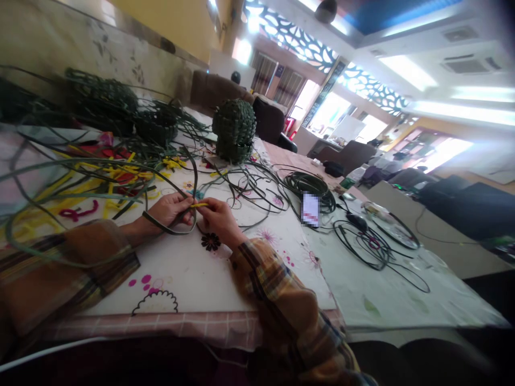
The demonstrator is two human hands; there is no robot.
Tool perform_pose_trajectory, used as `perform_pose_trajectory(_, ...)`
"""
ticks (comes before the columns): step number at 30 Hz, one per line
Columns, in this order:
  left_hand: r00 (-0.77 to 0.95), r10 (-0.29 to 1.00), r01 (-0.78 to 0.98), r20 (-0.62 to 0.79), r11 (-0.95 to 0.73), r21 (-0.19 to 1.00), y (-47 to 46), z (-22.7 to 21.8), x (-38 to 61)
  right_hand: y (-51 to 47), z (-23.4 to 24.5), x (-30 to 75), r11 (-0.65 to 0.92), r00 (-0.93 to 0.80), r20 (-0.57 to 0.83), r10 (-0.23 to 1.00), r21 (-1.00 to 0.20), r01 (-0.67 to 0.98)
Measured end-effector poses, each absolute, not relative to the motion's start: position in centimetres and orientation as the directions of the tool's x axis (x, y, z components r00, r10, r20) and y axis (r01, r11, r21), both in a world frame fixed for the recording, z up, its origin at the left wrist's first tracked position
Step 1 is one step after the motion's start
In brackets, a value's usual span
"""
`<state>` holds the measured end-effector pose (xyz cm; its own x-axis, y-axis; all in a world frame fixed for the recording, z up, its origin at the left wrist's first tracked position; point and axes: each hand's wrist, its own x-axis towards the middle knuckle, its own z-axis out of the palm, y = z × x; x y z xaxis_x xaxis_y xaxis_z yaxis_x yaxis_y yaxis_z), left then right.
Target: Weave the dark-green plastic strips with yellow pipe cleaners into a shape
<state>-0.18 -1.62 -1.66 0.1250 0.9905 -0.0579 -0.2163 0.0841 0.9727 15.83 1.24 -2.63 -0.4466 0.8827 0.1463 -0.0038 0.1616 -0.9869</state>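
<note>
Evidently both hands work close together above the tabletop [201, 292]. The left hand [172, 210] has thumb and fingers pinched together on a green strip [179, 232], which bends in a loop around its front. Fingertips of the right hand [220, 219] are clamped on a short yellow strip [200, 205], whose other end reaches the left fingertips; how the two strips cross there is too small to tell.

Between the wrists and the near edge runs a stretch of white printed cloth [189, 268], with a pink checked cloth [193, 328] showing below it. To the left, tangled green strands and yellow pieces [132, 170] crowd up to the left sleeve [80, 257].

Beyond the hands stands a woven green basket [234, 131]. On the right lie a large coil [308, 185], a blurred pale rectangle [310, 209] beside it, and a looser coil [362, 244]. Farther off are dark chairs [269, 119], a patterned screen [289, 32] and bright ceiling lights [406, 72].
</note>
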Motion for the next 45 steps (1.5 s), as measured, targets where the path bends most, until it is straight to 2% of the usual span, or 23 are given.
perform_pose_trajectory(5,-0.014,1.000,-0.143,-0.027,0.025,0.989,-1.7,-2.0,0.2,1.0,-3.0,15.3,0.287,-0.395,0.235,0.888,-0.955,0.078)
perform_pose_trajectory(7,-0.086,0.996,-0.075,-0.014,0.007,0.997,-2.0,-2.0,0.4,0.4,-2.6,15.0,0.377,-0.381,0.286,0.879,-0.907,0.188)
perform_pose_trajectory(11,-0.118,0.993,0.054,-0.004,0.010,0.999,-2.8,-1.4,0.7,-1.1,-1.1,14.7,0.555,-0.414,0.386,0.825,-0.692,0.462)
perform_pose_trajectory(14,-0.092,0.996,0.094,-0.007,0.016,0.995,-3.2,-0.9,0.8,-1.5,0.0,14.9,0.669,-0.465,0.481,0.744,-0.533,0.518)
perform_pose_trajectory(16,-0.102,0.994,0.088,-0.035,0.044,0.995,-3.3,-0.7,0.8,-1.1,0.3,15.2,0.681,-0.425,0.537,0.729,-0.507,0.528)
perform_pose_trajectory(19,-0.123,0.990,0.050,-0.061,0.068,0.996,-3.1,-0.8,0.8,0.2,-0.2,16.0,0.616,-0.345,0.513,0.786,-0.606,0.502)
perform_pose_trajectory(22,-0.124,0.992,0.012,-0.036,0.038,0.999,-2.8,-1.0,0.7,1.3,-1.1,16.5,0.467,-0.329,0.349,0.878,-0.778,0.421)
perform_pose_trajectory(24,-0.149,0.989,0.011,-0.018,0.020,1.000,-2.7,-0.9,0.6,1.5,-1.5,16.5,0.392,-0.307,0.289,0.907,-0.847,0.359)
perform_pose_trajectory(26,-0.162,0.987,0.025,0.001,0.003,1.000,-2.8,-0.7,0.6,1.3,-1.5,16.3,0.399,-0.306,0.302,0.903,-0.855,0.331)
perform_pose_trajectory(32,-0.127,0.991,0.071,0.038,-0.029,0.997,-2.9,-0.6,0.6,0.3,-1.4,15.7,0.440,-0.444,0.294,0.847,-0.856,0.272)
perform_pose_trajectory(40,0.000,0.995,-0.079,0.099,-0.099,0.992,-2.5,-2.2,0.8,0.8,-2.7,15.2,0.275,-0.257,0.204,0.944,-0.920,0.278)
perform_pose_trajectory(45,0.047,0.995,-0.087,0.091,-0.087,0.992,-2.9,-2.0,1.0,0.7,-2.9,14.7,0.189,-0.185,0.141,0.973,-0.943,0.273)
